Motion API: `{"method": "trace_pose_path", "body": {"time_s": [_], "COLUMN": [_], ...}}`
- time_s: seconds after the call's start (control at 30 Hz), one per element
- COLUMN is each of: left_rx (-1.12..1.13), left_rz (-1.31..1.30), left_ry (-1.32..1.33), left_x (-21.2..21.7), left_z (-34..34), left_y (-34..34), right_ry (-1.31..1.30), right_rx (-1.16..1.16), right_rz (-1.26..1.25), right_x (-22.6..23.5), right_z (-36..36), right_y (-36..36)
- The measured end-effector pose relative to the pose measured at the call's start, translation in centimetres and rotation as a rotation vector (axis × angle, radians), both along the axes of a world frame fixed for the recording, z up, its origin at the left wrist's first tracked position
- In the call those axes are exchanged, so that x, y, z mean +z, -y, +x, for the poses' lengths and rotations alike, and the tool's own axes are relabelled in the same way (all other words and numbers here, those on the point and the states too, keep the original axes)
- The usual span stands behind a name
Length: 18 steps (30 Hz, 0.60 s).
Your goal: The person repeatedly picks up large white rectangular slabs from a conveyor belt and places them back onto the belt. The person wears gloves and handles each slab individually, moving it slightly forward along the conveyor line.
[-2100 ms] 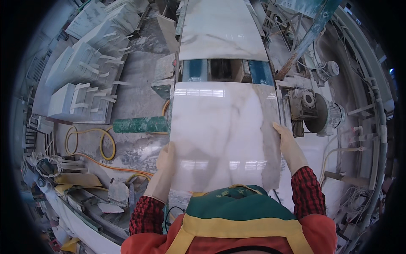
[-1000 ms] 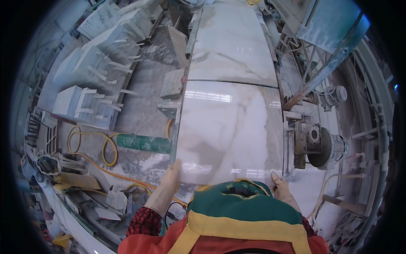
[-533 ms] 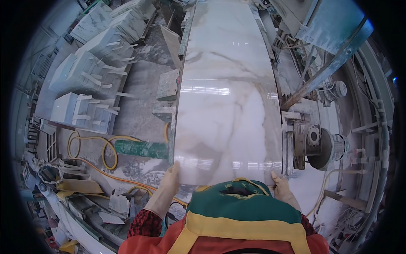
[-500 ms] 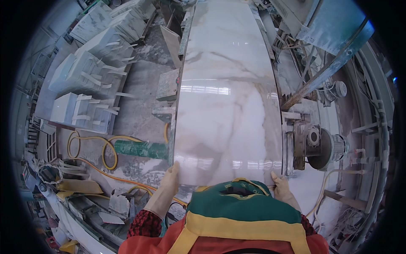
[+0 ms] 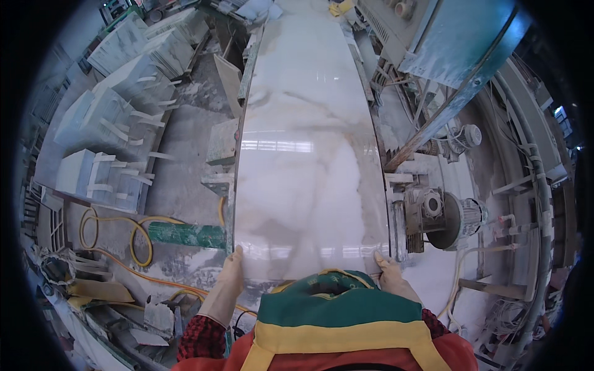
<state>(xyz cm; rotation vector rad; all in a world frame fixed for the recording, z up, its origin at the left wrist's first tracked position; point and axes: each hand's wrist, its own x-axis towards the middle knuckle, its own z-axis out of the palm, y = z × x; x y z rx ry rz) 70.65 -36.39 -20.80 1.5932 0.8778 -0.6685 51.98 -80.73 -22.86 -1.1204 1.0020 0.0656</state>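
A long, glossy white stone slab [image 5: 297, 210] with grey-brown veining stretches away from me on a narrow machine bed. My left hand [image 5: 231, 272], in a pale glove, grips its near left corner. On the opposite near corner is my right hand [image 5: 390, 275], also gloved, with the thumb over the top edge. The fingers under the slab are hidden on both sides. My green, yellow and red apron [image 5: 340, 309] covers part of the near edge.
Strapped stacks of slabs [image 5: 102, 179] stand at left. A green tube [image 5: 185, 235] and a yellow hose [image 5: 133, 247] lie nearby on the floor. Close beside the bed's right side sits a motor [image 5: 458, 219]. A slanted metal beam [image 5: 433, 127] rises above it.
The whole view has swung, so the slab and surroundings appear farther left and slightly lower. Both hands stay at the slab's near corners.
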Motion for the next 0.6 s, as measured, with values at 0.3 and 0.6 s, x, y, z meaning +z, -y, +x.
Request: {"method": "trace_pose_path", "body": {"time_s": [0.3, 0.6], "left_rx": [-0.909, -0.445], "left_rz": [0.667, 0.216], "left_ry": [0.296, 0.235], "left_x": [6.1, 3.0], "left_z": [1.7, -9.4], "left_y": [-2.8, -12.3], "right_ry": [-0.252, 0.517], "right_rx": [0.653, 1.053], "right_rz": [-0.639, -1.123], "right_x": [4.1, 8.1], "right_z": [0.1, 8.6], "right_y": [3.1, -7.8]}}
